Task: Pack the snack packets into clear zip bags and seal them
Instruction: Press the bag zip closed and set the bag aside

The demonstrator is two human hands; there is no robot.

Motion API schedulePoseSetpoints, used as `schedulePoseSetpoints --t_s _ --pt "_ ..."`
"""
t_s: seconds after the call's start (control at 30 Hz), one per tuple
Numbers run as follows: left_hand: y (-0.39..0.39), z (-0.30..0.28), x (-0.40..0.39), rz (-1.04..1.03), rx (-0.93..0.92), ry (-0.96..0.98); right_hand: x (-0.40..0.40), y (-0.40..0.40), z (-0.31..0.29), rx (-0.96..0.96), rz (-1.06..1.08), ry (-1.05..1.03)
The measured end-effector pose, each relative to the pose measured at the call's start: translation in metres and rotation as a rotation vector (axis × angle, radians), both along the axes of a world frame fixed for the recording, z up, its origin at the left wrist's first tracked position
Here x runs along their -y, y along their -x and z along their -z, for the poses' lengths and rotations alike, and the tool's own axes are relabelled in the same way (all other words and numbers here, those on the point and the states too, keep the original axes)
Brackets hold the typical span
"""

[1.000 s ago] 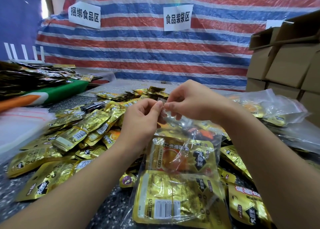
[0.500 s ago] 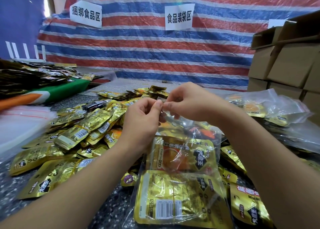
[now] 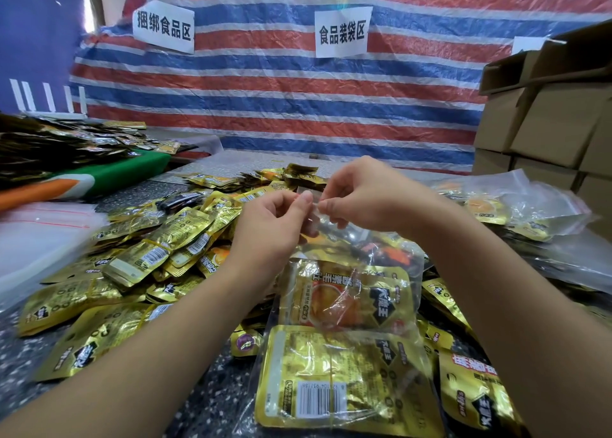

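Both hands up over the middle of the desk (image 3: 205, 401), working the mouth of a clear zip bag (image 3: 344, 308). My left hand (image 3: 275, 229) has a narrow grip: thumb and forefinger pinch the top edge of the bag. My right hand (image 3: 364, 195) does the same just beside it, fingertips nearly touching those of the left, the other fingers curled under. The strip of plastic between the two pinches stands upright; whether the zip is closed there I cannot tell.

The bag hangs from the pinch and slopes down toward the near edge of the desk, its lower end resting on the surface. Inside it, gold snack packets (image 3: 334, 381): one with a barcode facing up nearest me, another with an orange picture (image 3: 347, 298) above it, more behind that are hard to make out through the creased plastic.

Loose gold packets (image 3: 159, 255) lie heaped across the left half of the desk and run on toward the far edge. A few more (image 3: 473, 391) lie by the near right corner, partly under my right forearm. Filled clear bags (image 3: 516, 205) are piled at the right edge, cardboard boxes (image 3: 556, 119) stacked behind them. A stack of empty clear bags (image 3: 43, 232) sits at the left edge. Striped tarpaulin (image 3: 298, 99) with two paper signs hangs behind the far edge.
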State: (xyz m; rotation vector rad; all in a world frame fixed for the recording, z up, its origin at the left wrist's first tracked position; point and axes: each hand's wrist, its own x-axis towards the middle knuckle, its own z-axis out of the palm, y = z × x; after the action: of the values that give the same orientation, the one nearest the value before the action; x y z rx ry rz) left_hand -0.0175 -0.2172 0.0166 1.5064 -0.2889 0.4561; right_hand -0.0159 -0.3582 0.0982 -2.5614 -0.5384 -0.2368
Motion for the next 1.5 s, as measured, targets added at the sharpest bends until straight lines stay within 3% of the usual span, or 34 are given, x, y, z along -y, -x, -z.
schedulePoseSetpoints --t_s 0.3,0.53,0.87,1.27,1.37,1.5 --pt "0.006 -0.006 -0.001 -0.199 0.082 0.006 0.009 0.001 -0.001 0.009 0.03 0.007" --pt "0.005 -0.01 -0.005 -0.243 0.088 0.047 0.043 0.009 -0.003 0.012 0.089 0.03" --pt "0.005 -0.008 -0.002 -0.215 0.116 0.041 0.092 0.025 0.017 0.121 0.166 0.05" --pt "0.002 -0.006 -0.001 -0.125 0.138 0.107 0.103 0.027 0.042 0.342 0.076 -0.181" --pt "0.003 -0.004 -0.002 -0.069 0.138 0.122 0.103 0.026 0.049 0.287 -0.013 -0.381" --pt "0.002 -0.005 -0.001 -0.017 0.104 0.163 0.101 0.02 0.056 -0.205 -0.056 -0.917"
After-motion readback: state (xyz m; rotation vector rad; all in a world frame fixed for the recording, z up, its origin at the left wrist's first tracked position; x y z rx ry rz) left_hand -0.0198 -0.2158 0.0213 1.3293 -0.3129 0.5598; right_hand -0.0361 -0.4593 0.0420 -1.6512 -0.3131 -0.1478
